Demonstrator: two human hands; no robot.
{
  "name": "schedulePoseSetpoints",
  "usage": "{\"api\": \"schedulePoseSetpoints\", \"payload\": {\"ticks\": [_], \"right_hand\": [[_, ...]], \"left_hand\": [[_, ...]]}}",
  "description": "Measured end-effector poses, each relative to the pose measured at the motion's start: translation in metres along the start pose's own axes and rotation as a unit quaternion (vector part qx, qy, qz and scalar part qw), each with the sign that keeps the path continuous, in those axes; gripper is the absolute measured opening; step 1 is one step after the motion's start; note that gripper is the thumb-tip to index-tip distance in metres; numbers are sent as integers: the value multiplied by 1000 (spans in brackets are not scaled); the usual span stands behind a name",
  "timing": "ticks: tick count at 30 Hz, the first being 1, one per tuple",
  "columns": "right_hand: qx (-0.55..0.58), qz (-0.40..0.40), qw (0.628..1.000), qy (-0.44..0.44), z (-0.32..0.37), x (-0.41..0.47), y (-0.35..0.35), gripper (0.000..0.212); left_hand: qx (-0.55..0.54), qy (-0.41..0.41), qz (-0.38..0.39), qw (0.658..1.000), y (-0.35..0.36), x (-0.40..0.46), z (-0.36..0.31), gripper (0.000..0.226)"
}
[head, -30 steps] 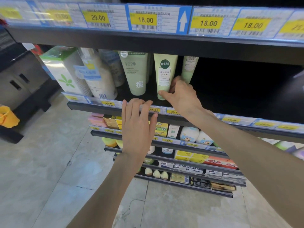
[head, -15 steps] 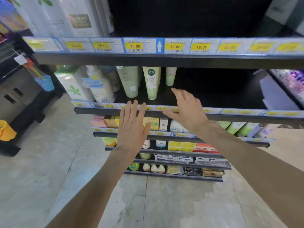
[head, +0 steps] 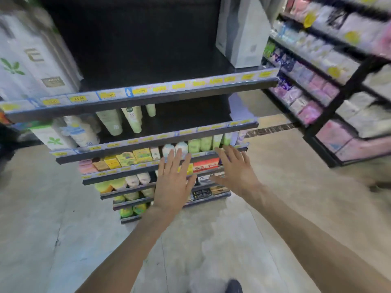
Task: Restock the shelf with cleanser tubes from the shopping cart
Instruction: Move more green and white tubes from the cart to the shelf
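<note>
Pale green cleanser tubes stand cap-down on the second shelf of a black rack, left of its middle; the right half of that shelf is dark and bare. My left hand and my right hand hover in front of the rack's lower shelves, both with fingers spread and holding nothing. Both hands are well below and in front of the tubes, touching no product. No shopping cart is in view. The picture is blurred by motion.
White boxes and bottles stand left of the tubes. A tall white pack sits on the top shelf. Another rack with pink and purple packs runs along the right. Grey floor lies below; a dark shoe tip shows at the bottom edge.
My right hand has let go of a green tube on the shelf and drawn back. Both hands have dropped lower and the view has pulled away and swung right.
</note>
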State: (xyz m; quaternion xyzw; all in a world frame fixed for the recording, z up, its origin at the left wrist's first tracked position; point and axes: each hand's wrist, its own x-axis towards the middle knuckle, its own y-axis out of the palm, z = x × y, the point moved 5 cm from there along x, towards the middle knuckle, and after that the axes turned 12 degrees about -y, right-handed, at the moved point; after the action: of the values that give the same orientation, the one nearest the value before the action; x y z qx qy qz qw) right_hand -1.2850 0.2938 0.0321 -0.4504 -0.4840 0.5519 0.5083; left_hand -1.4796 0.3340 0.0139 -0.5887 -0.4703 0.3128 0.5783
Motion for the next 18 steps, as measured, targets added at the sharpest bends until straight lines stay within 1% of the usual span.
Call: {"api": "schedulePoseSetpoints", "payload": {"ticks": [3,5,9,13,18], "right_hand": [[-9,-9,998,59,-49,-67,-10,95],[-7,-11,995,100,-82,-113,-13,96],[-20,-25,985,172,-151,-197,-11,96],[-32,-15,971,236,-233,-277,-11,97],[-32,-13,957,287,-333,-368,-20,98]], "left_hand": [[-6,40,31,999,1,-13,-62,64],[-14,62,69,996,2,-20,-109,63],[-17,131,101,986,16,-33,-213,65],[-12,194,108,975,43,-46,-320,68],[-31,252,106,961,64,-62,-459,69]]}}
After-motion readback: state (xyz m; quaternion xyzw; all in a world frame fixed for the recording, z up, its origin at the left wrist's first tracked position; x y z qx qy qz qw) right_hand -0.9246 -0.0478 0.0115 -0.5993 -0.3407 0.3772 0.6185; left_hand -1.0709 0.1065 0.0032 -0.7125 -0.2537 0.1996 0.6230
